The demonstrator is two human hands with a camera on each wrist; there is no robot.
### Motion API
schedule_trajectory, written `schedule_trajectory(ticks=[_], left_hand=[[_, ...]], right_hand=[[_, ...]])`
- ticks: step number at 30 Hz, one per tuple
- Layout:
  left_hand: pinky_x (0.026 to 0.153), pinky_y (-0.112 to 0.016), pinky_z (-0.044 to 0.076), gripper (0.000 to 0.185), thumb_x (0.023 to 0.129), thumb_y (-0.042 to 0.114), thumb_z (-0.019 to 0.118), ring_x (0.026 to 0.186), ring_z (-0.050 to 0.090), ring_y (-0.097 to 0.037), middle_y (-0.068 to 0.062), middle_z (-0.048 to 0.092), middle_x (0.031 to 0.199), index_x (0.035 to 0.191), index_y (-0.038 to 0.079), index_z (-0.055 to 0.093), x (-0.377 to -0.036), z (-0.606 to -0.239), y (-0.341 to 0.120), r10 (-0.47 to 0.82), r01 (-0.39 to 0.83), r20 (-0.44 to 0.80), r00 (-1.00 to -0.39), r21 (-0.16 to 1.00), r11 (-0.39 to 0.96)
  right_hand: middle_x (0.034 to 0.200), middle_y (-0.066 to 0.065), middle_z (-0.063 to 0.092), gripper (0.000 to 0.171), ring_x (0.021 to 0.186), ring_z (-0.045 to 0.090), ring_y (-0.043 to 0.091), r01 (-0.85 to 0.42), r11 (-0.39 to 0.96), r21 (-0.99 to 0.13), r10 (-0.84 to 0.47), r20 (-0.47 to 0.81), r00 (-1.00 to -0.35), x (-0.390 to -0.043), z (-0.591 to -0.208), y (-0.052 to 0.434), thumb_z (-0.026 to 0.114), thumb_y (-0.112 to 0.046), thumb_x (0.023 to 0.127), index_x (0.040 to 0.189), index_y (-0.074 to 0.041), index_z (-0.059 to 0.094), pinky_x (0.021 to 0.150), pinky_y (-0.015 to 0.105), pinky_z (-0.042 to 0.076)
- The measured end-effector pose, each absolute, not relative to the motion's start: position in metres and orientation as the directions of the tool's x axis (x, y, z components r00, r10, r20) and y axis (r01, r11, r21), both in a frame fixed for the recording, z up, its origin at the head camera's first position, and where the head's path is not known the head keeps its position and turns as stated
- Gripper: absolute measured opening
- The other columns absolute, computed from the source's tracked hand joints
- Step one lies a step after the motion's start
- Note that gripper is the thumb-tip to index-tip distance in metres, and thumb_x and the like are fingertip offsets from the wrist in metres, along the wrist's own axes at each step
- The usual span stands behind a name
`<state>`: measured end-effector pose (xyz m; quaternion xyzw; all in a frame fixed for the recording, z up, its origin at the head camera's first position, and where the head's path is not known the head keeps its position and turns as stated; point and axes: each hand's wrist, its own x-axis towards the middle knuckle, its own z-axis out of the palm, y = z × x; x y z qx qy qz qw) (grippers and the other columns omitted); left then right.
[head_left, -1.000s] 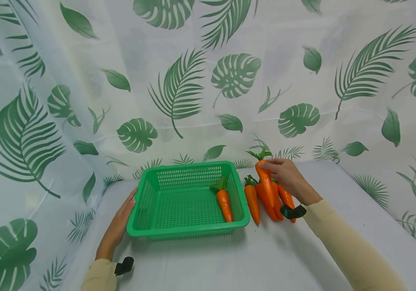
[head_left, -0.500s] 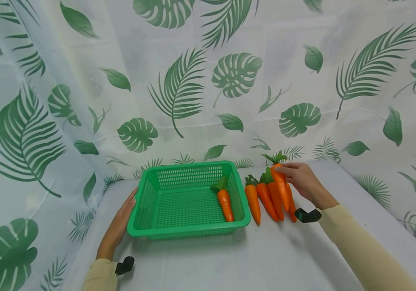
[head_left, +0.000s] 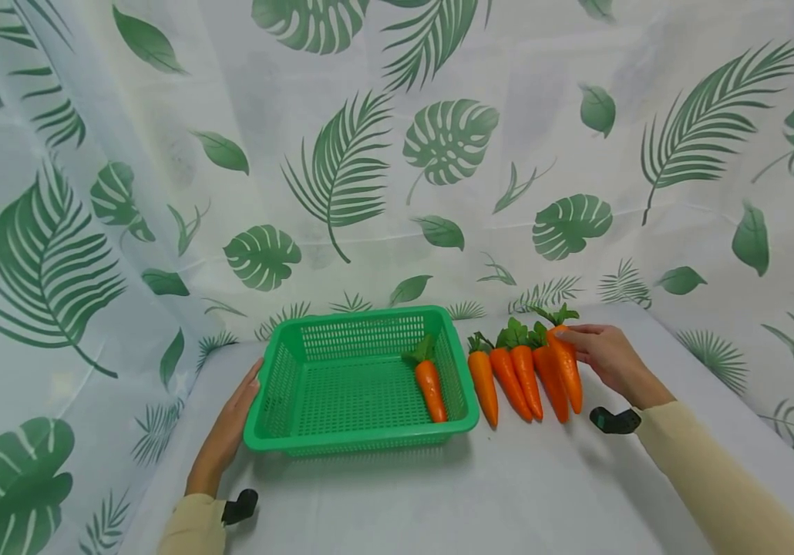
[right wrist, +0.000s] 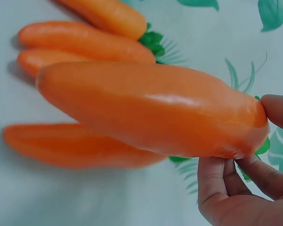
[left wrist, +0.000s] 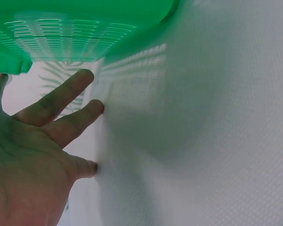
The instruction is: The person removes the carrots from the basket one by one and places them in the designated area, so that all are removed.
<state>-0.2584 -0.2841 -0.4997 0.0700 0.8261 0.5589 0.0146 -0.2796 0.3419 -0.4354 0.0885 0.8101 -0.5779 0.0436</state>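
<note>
Orange carrot is pinched at its leafy end by the right hand, fingers curled round the top; it sits at the outer end of a row of carrots on the table. Left hand, fingers straight, rests against the basket, which holds another carrot.

head view overlooks all; wrist views sit close on basket, carrot.
</note>
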Motion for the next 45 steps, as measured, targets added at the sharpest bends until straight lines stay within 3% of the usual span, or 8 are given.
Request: schedule_trajectory(ticks=[3,8,13,15,18,21,45], left_hand=[[0.126,-0.068,0.004,0.062,0.119,0.048,0.026,0.164,0.002,-0.035,-0.008,0.009,0.179,0.175,0.023,0.014,-0.258,-0.498,-0.283,0.133,0.103,0.058,-0.989,0.926,0.363],[0.127,-0.067,0.004,0.062,0.119,0.047,0.027,0.164,0.002,-0.035,-0.008,0.010,0.179,0.175,0.023,0.015,-0.258,-0.496,-0.284,0.132,0.103,0.059,-0.989,0.928,0.358],[0.127,-0.067,0.005,0.062,0.119,0.047,0.027,0.164,0.003,-0.035,-0.008,0.010,0.179,0.175,0.023,0.015,-0.258,-0.496,-0.284,0.129,0.102,0.059,-0.990,0.928,0.358],[0.127,-0.066,0.004,0.062,0.119,0.048,0.027,0.164,0.002,-0.034,-0.008,0.010,0.179,0.175,0.023,0.015,-0.258,-0.496,-0.283,0.127,0.098,0.055,-0.990,0.928,0.360],[0.127,-0.067,0.004,0.062,0.119,0.048,0.027,0.164,0.002,-0.035,-0.008,0.009,0.179,0.175,0.023,0.015,-0.257,-0.496,-0.282,0.129,0.099,0.056,-0.990,0.928,0.359],[0.127,-0.067,0.004,0.062,0.119,0.048,0.027,0.164,0.003,-0.034,-0.008,0.010,0.179,0.174,0.022,0.016,-0.257,-0.497,-0.283,0.129,0.103,0.060,-0.990,0.929,0.356],[0.127,-0.067,0.005,0.062,0.119,0.045,0.027,0.164,0.003,-0.033,-0.008,0.011,0.179,0.175,0.021,0.015,-0.258,-0.498,-0.281,0.134,0.108,0.065,-0.989,0.933,0.343]], right_hand=[[0.156,0.034,0.044,0.074,0.131,0.055,0.037,0.198,0.330,-0.923,0.108,-0.172,-0.979,-0.277,-0.439,0.351,0.060,-0.038,0.111,0.157,0.016,0.037,0.097,0.026,0.057],[0.158,0.034,0.042,0.076,0.134,0.052,0.040,0.257,0.324,-0.910,0.152,-0.218,-0.964,-0.275,-0.445,0.361,0.059,-0.040,0.111,0.159,0.015,0.035,0.106,0.036,0.054],[0.159,0.035,0.040,0.075,0.133,0.050,0.040,0.311,0.288,-0.906,0.190,-0.265,-0.945,-0.274,-0.456,0.365,0.060,-0.036,0.111,0.158,0.016,0.034,0.095,0.027,0.057],[0.159,0.036,0.040,0.074,0.134,0.049,0.042,0.317,0.284,-0.905,0.199,-0.268,-0.943,-0.276,-0.462,0.367,0.060,-0.034,0.111,0.157,0.018,0.034,0.100,0.032,0.056],[0.159,0.037,0.038,0.072,0.136,0.047,0.045,0.323,0.283,-0.903,0.210,-0.270,-0.939,-0.279,-0.469,0.368,0.059,-0.033,0.112,0.156,0.019,0.034,0.115,0.049,0.047],[0.159,0.038,0.038,0.071,0.137,0.047,0.047,0.330,0.281,-0.901,0.217,-0.275,-0.937,-0.283,-0.475,0.370,0.059,-0.030,0.112,0.155,0.020,0.034,0.119,0.055,0.041],[0.156,0.040,0.038,0.070,0.133,0.048,0.051,0.379,0.387,-0.840,0.255,-0.298,-0.920,-0.302,-0.494,0.377,0.059,-0.030,0.110,0.154,0.019,0.037,0.117,0.058,0.042]])
